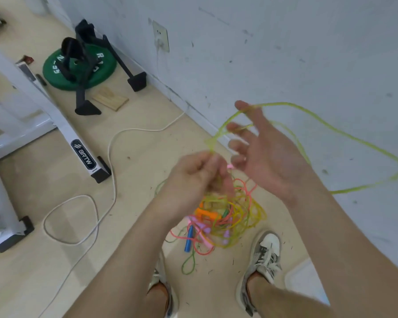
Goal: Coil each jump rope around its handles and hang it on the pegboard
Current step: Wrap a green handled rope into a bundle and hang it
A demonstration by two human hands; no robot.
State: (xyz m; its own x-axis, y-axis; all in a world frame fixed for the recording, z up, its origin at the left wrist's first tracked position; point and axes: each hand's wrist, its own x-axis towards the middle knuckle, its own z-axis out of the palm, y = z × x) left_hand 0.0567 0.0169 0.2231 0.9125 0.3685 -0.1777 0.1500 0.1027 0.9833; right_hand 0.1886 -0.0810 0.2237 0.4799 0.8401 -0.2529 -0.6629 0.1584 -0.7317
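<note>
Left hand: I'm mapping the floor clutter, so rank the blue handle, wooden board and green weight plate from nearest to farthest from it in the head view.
1. Blue handle, just below the left hand.
2. Wooden board, farther off, up-left.
3. Green weight plate, farthest, beyond the board.

**Yellow-green rope held between two hands above a tangled pile**

The yellow-green rope (331,127) is pinched in the curled fingers of the left hand (193,177) and is draped over the spread, straight fingers of the right hand (267,157). A wide loop of it is seen in front of the wall (285,53). Below, a tangled pile of ropes (237,216) is seen on the floor (136,171) near its wall edge, with a blue handle (189,241) and an orange handle (206,214) among it.
</note>
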